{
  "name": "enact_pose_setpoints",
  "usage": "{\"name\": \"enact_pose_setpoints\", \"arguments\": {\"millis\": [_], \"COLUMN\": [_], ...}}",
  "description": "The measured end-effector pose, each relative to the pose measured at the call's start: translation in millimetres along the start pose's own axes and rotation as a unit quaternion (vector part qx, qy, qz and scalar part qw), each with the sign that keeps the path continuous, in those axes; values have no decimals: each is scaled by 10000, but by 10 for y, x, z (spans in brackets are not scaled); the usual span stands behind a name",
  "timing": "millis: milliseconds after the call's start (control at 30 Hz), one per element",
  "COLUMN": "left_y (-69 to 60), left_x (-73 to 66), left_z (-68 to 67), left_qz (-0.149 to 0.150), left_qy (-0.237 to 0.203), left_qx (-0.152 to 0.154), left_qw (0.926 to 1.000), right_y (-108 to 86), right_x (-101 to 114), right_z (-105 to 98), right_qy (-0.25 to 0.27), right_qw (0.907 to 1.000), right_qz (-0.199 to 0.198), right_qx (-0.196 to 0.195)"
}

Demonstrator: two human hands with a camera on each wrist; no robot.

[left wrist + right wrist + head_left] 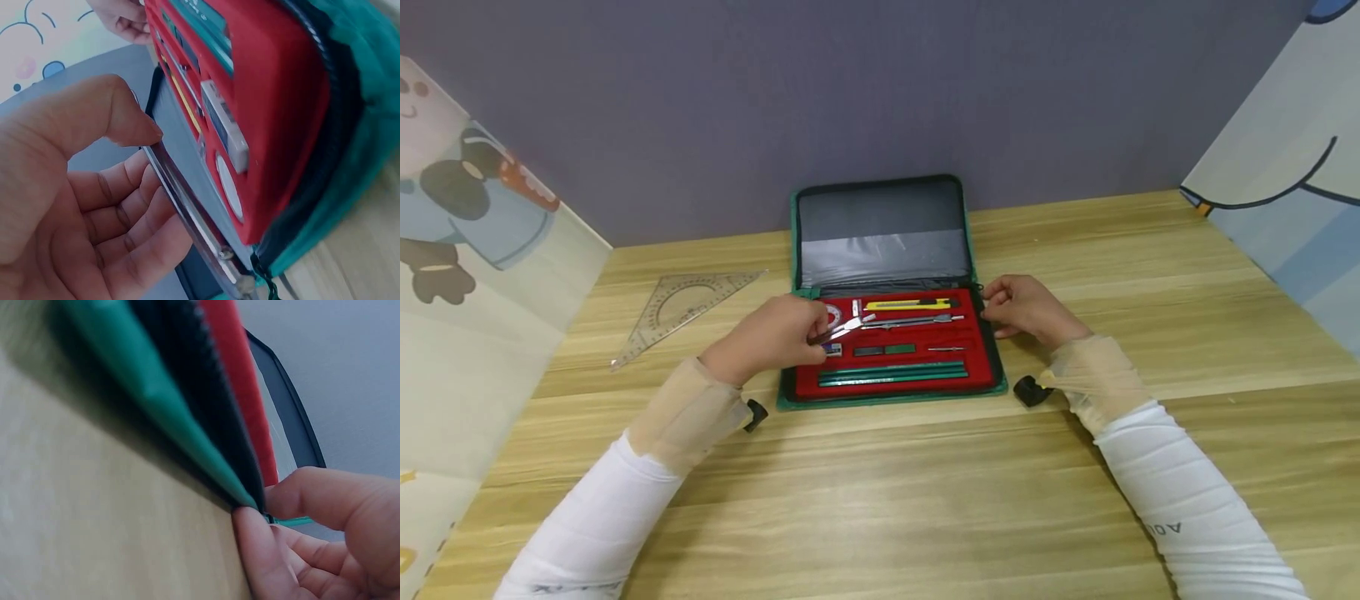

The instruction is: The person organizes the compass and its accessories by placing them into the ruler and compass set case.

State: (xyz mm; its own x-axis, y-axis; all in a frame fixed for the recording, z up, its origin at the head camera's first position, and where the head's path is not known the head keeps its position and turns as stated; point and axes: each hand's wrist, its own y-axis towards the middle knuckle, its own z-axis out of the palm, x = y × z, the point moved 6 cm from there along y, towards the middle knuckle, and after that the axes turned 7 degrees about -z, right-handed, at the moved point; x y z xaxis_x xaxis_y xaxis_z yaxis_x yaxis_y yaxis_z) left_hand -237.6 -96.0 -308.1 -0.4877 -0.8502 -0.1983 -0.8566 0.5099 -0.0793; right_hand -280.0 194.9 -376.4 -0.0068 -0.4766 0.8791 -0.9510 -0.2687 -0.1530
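A green zip case (pixel 895 402) lies unfolded on the table, its lid leaning back and its red insert (pixel 985 362) facing up. Over the insert's left part, my left hand (pixel 778 333) pinches a slim metal drawing compass (pixel 194 219) between thumb and fingers, tilted. My right hand (pixel 1028 308) grips the zipped right edge of the case, thumb on top and a finger underneath in the right wrist view. Slotted in the insert are a yellow utility knife (pixel 912 305), another metal compass (pixel 917 322), green pencils (pixel 892 375) and an eraser (pixel 225 125).
Left of the case, a transparent set square (pixel 642 335) lies flat on the wooden table (pixel 895 500). A grey panel (pixel 880 92) rises behind the case. Walls with cartoon pictures stand on both sides. A black wrist camera (pixel 1032 391) sits under the right wrist.
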Motion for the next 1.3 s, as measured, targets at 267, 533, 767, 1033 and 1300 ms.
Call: {"name": "enact_pose_setpoints", "arguments": {"millis": [267, 533, 767, 1033, 1300], "left_y": [83, 213, 305, 397, 525], "left_x": [-173, -293, -328, -371, -487], "left_z": [17, 75, 122, 141, 180], "left_qz": [67, 176, 239, 155, 284], "left_qy": [22, -97, -225, -257, -216], "left_qx": [207, 387, 424, 495, 639], "left_qw": [9998, 9990, 9986, 9983, 9973], "right_y": [-18, -38, -17, -2, 7], "right_x": [5, 8, -1, 15, 1], "right_z": [-20, -7, 4, 10, 7], "right_qy": [-7, 22, 11, 11, -23], "right_qw": [10000, 10000, 10000, 10000, 10000], "right_qz": [-18, -4, -8, -19, -17], "right_qx": [-35, -16, -30, -47, -27]}}
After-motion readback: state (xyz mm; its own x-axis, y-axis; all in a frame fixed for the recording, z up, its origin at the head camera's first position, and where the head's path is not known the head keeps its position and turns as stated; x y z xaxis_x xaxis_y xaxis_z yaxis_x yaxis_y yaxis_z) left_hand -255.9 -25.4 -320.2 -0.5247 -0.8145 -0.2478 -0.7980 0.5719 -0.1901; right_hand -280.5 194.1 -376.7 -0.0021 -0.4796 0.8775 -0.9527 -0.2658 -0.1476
